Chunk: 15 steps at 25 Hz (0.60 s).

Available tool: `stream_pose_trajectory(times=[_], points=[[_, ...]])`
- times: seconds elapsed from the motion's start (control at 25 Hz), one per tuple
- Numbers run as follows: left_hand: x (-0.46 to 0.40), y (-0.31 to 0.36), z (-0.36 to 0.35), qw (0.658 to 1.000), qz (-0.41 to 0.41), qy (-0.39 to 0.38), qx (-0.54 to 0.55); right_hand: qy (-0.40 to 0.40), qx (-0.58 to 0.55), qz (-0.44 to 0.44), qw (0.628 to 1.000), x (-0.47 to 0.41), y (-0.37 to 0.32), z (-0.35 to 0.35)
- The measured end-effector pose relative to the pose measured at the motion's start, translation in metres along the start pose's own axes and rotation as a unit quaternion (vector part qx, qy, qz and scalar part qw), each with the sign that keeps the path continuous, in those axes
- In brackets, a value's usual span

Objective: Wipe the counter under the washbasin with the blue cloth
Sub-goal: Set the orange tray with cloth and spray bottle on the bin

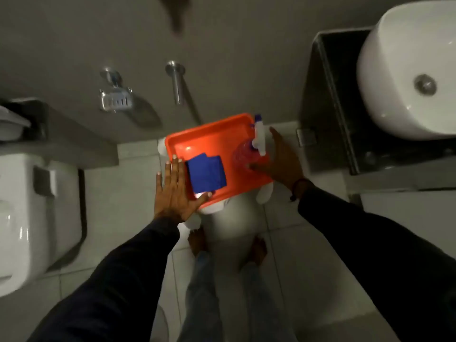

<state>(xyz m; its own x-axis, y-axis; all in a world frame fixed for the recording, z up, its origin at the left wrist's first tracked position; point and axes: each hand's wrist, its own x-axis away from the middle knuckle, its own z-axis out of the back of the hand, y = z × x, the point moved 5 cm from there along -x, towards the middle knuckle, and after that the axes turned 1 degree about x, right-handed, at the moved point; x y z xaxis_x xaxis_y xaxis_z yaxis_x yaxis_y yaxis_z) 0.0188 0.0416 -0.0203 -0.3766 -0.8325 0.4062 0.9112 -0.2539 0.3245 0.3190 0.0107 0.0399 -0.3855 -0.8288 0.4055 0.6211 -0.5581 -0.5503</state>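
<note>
A folded blue cloth (206, 174) lies in an orange tray (209, 137) that rests on a white stool (232, 218). A pink spray bottle (246, 156) with a white and purple head stands at the tray's right side. My left hand (172, 191) is spread flat against the tray's left front corner, with the thumb over the rim just below the cloth. My right hand (283, 159) is at the tray's right edge, fingers stretched out, thumb touching the bottle's base. The white washbasin (407, 70) sits on a dark counter (328, 107) at the upper right.
A white toilet (37, 206) stands at the left. On the wall ahead hang a metal soap holder (116, 99) and a metal bar (176, 80). My bare feet (197, 240) stand on the pale tiled floor just behind the stool.
</note>
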Motion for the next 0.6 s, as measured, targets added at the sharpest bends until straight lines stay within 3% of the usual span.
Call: stream_pose_trajectory(times=[0.08,0.28,0.44,0.6], points=[[-0.005,-0.002,-0.016,1.000,0.005,0.016,-0.010,0.044,-0.135,0.041,0.989,-0.018,-0.012,-0.016],[-0.005,-0.004,-0.028,0.999,0.007,0.032,-0.029,0.144,-0.268,0.058,0.951,-0.026,-0.036,-0.037],[0.001,-0.001,-0.022,0.999,0.020,0.015,-0.040,0.131,-0.324,0.023,0.937,-0.039,-0.058,-0.022],[0.009,0.001,-0.024,0.999,0.033,-0.009,-0.040,0.041,-0.375,-0.053,0.925,-0.045,-0.079,0.000]])
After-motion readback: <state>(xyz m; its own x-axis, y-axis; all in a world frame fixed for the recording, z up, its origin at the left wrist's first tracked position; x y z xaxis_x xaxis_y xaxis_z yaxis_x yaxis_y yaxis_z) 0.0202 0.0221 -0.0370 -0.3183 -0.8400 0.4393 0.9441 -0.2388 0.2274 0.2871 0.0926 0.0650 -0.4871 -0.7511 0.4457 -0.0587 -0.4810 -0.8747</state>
